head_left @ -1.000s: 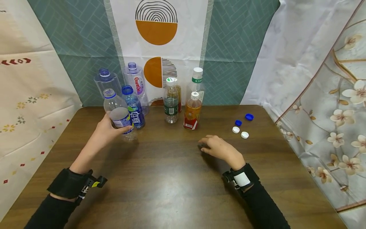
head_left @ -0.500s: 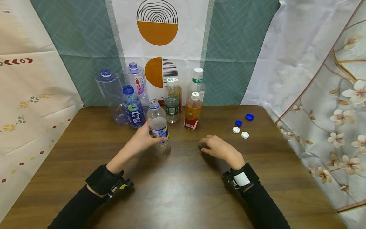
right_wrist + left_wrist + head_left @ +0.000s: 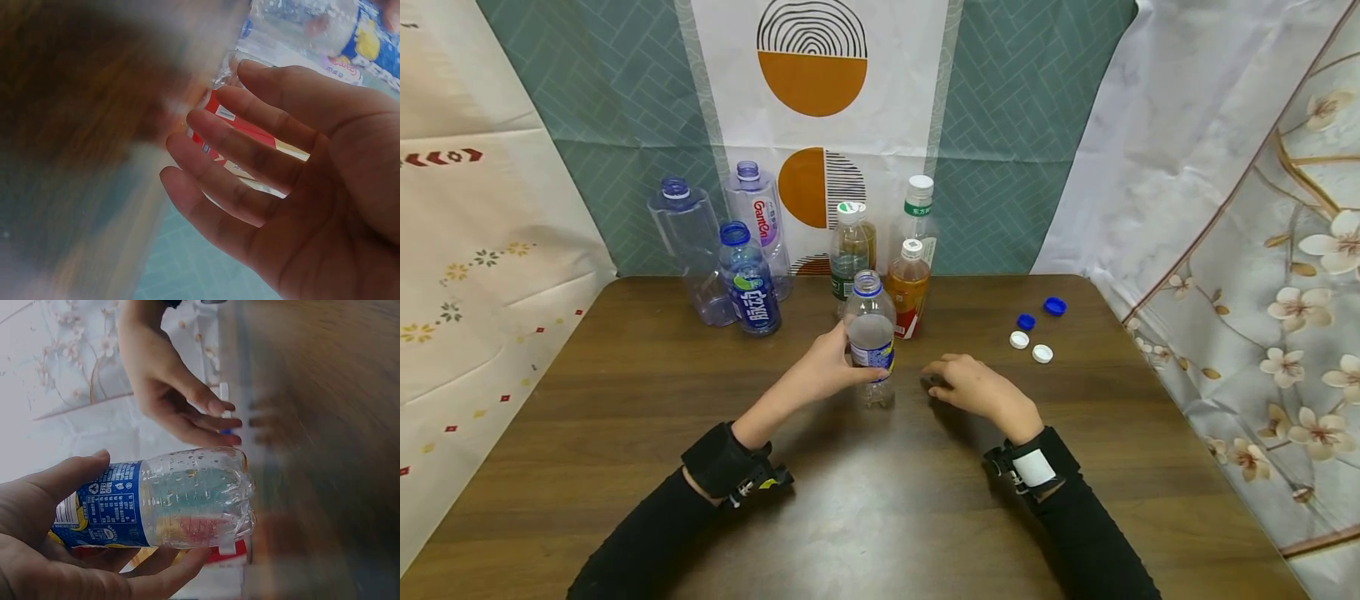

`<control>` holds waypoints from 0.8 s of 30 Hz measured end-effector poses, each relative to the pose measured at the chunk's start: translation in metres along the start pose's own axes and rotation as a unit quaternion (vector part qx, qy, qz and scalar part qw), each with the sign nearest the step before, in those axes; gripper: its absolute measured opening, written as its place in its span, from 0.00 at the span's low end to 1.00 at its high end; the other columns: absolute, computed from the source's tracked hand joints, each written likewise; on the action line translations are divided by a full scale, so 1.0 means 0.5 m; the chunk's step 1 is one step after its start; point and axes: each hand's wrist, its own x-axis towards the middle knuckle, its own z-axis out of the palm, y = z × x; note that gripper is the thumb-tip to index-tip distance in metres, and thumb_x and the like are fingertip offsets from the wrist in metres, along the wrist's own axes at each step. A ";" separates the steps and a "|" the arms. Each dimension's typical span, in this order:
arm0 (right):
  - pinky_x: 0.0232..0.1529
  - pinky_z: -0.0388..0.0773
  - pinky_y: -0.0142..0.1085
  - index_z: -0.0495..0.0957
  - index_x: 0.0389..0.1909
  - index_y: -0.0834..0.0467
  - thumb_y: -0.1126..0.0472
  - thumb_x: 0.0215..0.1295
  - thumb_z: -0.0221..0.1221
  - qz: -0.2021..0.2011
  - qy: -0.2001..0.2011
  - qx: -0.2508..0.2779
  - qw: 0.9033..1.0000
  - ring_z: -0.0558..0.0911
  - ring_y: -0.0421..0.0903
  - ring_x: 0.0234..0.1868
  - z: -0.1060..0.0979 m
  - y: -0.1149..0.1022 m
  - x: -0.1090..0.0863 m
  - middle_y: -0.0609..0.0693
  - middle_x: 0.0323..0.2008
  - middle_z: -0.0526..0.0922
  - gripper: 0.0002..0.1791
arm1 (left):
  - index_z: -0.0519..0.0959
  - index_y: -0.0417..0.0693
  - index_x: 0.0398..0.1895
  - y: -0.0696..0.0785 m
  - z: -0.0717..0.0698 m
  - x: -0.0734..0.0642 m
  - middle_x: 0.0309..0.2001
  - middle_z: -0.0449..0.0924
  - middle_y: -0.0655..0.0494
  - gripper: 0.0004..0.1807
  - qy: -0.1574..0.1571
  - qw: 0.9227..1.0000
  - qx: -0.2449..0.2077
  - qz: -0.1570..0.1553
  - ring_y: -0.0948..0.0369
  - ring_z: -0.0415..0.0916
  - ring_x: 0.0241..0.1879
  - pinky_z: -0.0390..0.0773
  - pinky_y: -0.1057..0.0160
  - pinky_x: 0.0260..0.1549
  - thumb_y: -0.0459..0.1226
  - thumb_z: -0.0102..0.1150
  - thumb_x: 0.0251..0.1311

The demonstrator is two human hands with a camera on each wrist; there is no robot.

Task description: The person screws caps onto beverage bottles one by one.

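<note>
My left hand [image 3: 831, 362] grips a clear plastic bottle [image 3: 868, 321] round its blue label, thumb on the near side. The bottle is upright, and its mouth has a blue ring and no cap. In the left wrist view the bottle's ribbed clear base [image 3: 200, 497] shows beyond the fingers. Whether that base touches the table cannot be told. To its right, my right hand [image 3: 977, 387] is low over the table with loosely bent fingers. The right wrist view shows this hand's fingers [image 3: 231, 169] spread apart, with nothing held.
Behind the held bottle stand an orange drink bottle [image 3: 907, 287], a green-labelled bottle [image 3: 850, 250] and a tall white-capped bottle [image 3: 919, 208]. A blue bottle [image 3: 750, 287] and two large clear bottles are at the back left. Loose blue and white caps [image 3: 1019, 340] lie on the right.
The left hand has carried the clear bottle rightward from beside the blue bottle to in front of the green-labelled and orange bottles. My right hand has stayed in place.
</note>
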 end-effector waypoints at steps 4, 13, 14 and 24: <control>0.52 0.82 0.47 0.80 0.57 0.64 0.63 0.70 0.63 -0.003 0.003 -0.001 1.000 0.84 0.55 0.51 0.004 0.006 -0.002 0.59 0.50 0.83 0.18 | 0.64 0.39 0.68 0.017 0.023 0.017 0.63 0.77 0.40 0.42 -0.018 1.000 0.009 0.016 0.46 0.75 0.63 0.74 0.47 0.64 0.39 0.77 0.54; 0.47 0.83 0.45 0.80 0.57 0.64 0.63 0.69 0.64 -0.001 0.001 0.011 1.000 0.84 0.54 0.48 0.004 0.011 -0.004 0.58 0.48 0.83 0.17 | 0.63 0.40 0.68 0.023 0.059 0.045 0.60 0.78 0.43 0.43 -0.041 0.998 0.032 0.039 0.49 0.77 0.60 0.77 0.49 0.60 0.39 0.78 0.54; 0.46 0.83 0.45 0.80 0.56 0.64 0.63 0.69 0.64 -0.002 0.002 0.008 1.000 0.84 0.53 0.46 0.004 0.011 -0.005 0.58 0.47 0.83 0.17 | 0.62 0.40 0.69 0.022 0.061 0.047 0.60 0.78 0.43 0.44 -0.045 0.998 0.033 0.042 0.49 0.77 0.61 0.77 0.49 0.60 0.39 0.78 0.54; 0.50 0.83 0.47 0.81 0.56 0.63 0.63 0.70 0.63 0.004 0.000 -0.004 1.000 0.84 0.54 0.50 -0.003 0.028 0.003 0.58 0.49 0.83 0.17 | 0.61 0.42 0.71 0.011 0.062 0.052 0.62 0.77 0.43 0.45 -0.059 0.997 0.025 0.036 0.49 0.76 0.62 0.77 0.49 0.61 0.39 0.78 0.55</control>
